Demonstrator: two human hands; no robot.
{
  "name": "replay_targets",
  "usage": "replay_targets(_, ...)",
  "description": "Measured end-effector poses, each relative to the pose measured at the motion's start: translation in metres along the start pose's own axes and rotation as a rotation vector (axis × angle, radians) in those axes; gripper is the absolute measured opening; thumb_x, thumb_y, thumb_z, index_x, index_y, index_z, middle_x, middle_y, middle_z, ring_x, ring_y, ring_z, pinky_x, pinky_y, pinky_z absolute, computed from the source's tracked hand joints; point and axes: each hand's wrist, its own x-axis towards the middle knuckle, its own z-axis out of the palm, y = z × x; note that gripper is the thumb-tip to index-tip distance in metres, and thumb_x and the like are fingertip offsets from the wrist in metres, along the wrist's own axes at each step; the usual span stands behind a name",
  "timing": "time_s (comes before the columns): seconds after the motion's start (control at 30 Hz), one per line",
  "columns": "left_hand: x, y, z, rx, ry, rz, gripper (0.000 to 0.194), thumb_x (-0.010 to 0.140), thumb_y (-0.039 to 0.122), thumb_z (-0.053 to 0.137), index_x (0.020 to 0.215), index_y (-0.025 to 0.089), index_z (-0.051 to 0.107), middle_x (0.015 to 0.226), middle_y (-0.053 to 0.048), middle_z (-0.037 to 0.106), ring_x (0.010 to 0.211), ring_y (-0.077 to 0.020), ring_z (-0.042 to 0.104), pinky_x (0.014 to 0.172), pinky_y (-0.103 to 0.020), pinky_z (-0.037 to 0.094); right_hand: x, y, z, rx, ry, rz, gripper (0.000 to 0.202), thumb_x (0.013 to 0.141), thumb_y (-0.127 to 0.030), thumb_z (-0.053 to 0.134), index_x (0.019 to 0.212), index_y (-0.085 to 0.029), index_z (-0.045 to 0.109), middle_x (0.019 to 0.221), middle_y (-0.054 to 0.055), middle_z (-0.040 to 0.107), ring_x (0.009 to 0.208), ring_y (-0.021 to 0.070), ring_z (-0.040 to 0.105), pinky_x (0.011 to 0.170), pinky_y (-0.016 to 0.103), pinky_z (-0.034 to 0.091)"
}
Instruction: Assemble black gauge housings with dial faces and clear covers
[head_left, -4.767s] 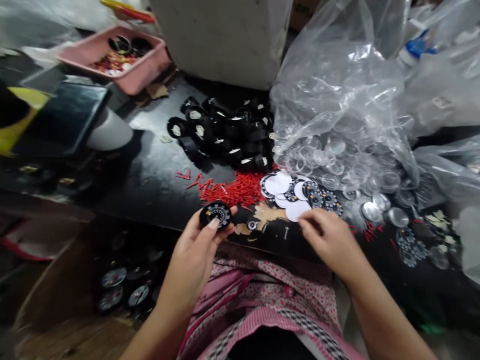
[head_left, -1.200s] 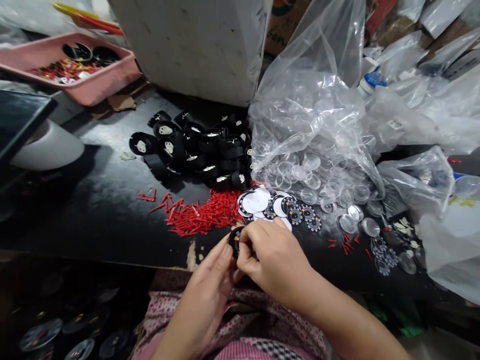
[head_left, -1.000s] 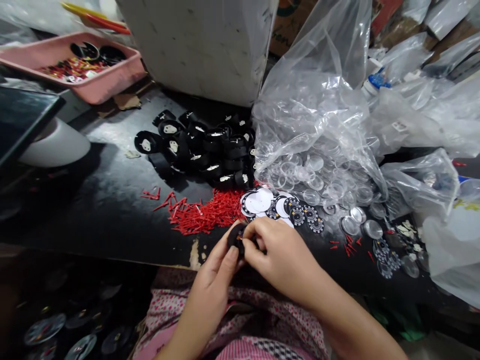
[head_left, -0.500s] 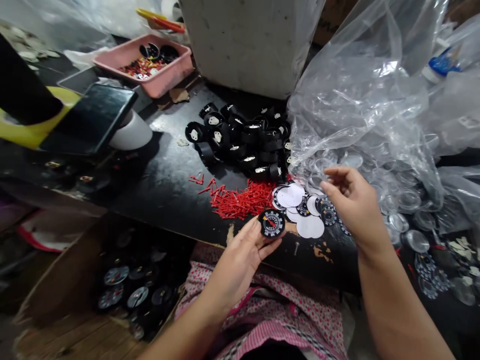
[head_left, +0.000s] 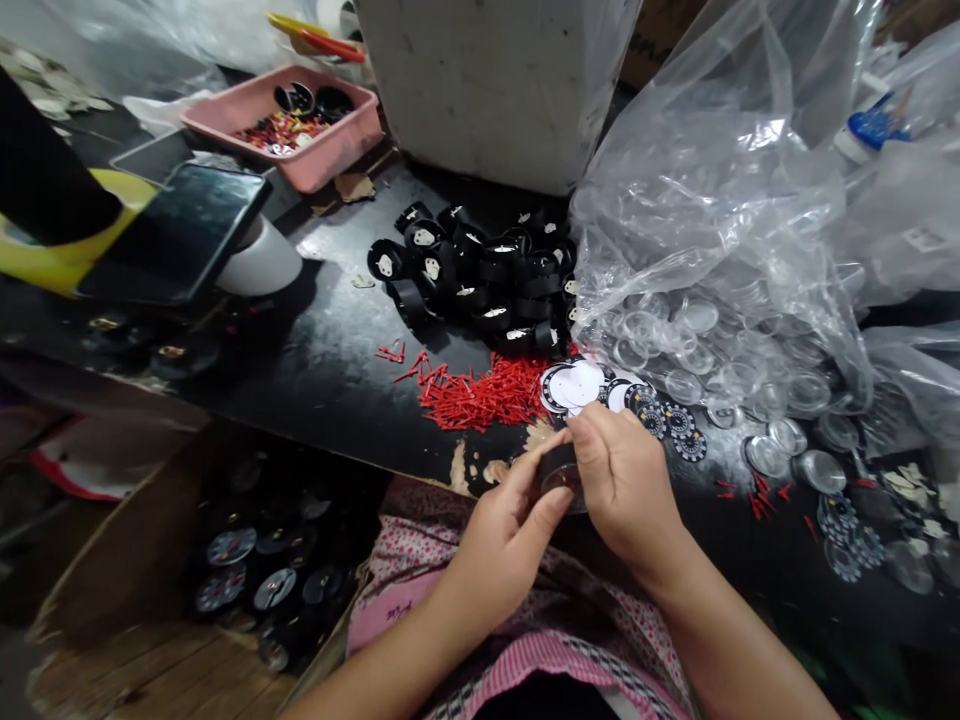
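Both hands meet at the table's front edge around a small black round dial gauge (head_left: 559,460). My left hand (head_left: 495,540) is closed on its near left side, thumb along the lower rim. Fingers of my right hand (head_left: 626,490) grip it from the right, the thumb on top. The gauge is tilted and its face is largely hidden; a glossy, clear-looking edge shows low on it. Just beyond lie white paper discs (head_left: 576,384) and printed black dial faces (head_left: 679,418). Left of these is a heap of red pointers (head_left: 487,393).
Black gauge housings (head_left: 480,275) are piled farther back. Clear round covers (head_left: 765,390) spill from a plastic bag (head_left: 712,200) on the right. A phone (head_left: 176,235), a pink tray (head_left: 315,175) and a box of finished-looking gauges (head_left: 232,546) are on the left.
My right hand has come left and down from the clear covers to the gauge and closed on it. The gauge, its face visible before, is now tilted and mostly covered by fingers.
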Motion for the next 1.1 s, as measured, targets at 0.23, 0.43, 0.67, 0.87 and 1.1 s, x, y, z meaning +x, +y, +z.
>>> replay_targets(0.23,-0.005,0.005,-0.004,0.125,0.028,0.029,0.038,0.091,0.030,0.059,0.129,0.028,0.062,0.137,-0.005,0.063,0.129,-0.0246,0.055,0.111,-0.038,0.039,0.000,-0.005,0.016,0.032,0.054,-0.058,0.040,0.102,-0.029,0.030,0.065,-0.022,0.044,0.059,-0.001,0.050,0.058,0.0136,0.046,0.062,0.029,0.034)
replay_targets(0.43,-0.025,0.008,-0.034,0.085,0.145,-0.123,0.036,0.086,0.036,0.064,0.121,0.027,0.068,0.126,-0.006,0.069,0.123,-0.0281,0.060,0.107,-0.040,0.044,0.002,-0.005,0.014,0.226,-0.147,-0.021,0.037,0.100,-0.039,0.041,0.071,-0.021,0.056,0.066,-0.001,0.060,0.064,0.0136,0.054,0.065,0.028,0.039)
replay_targets(0.67,-0.053,0.008,-0.129,0.784,0.617,0.158,0.042,0.079,0.033,0.072,0.120,0.029,0.066,0.143,-0.005,0.057,0.140,-0.0289,0.039,0.121,-0.045,0.017,0.000,0.004,0.009,0.326,-0.269,0.084,0.022,0.097,-0.034,0.048,0.089,-0.022,0.064,0.083,0.001,0.070,0.076,0.0168,0.062,0.070,0.031,0.043)
replay_targets(0.87,0.064,0.056,-0.134,0.781,0.518,0.360,0.037,0.085,0.029,0.064,0.121,0.022,0.064,0.131,-0.010,0.065,0.123,-0.0270,0.058,0.110,-0.040,0.037,0.002,-0.014,0.014,0.253,-0.395,-0.102,0.021,0.096,-0.027,0.050,0.082,-0.021,0.063,0.081,0.001,0.070,0.074,0.0167,0.061,0.069,0.032,0.044)
replay_targets(1.1,0.128,0.057,-0.148,0.562,0.524,0.265,0.050,0.067,0.026,0.083,0.113,0.022,0.064,0.107,-0.009,0.070,0.112,-0.0304,0.062,0.103,-0.044,0.043,-0.011,0.020,-0.002,0.156,-0.365,-0.003,0.018,0.096,-0.026,0.051,0.087,-0.020,0.066,0.087,0.004,0.071,0.081,0.0180,0.065,0.073,0.032,0.049)
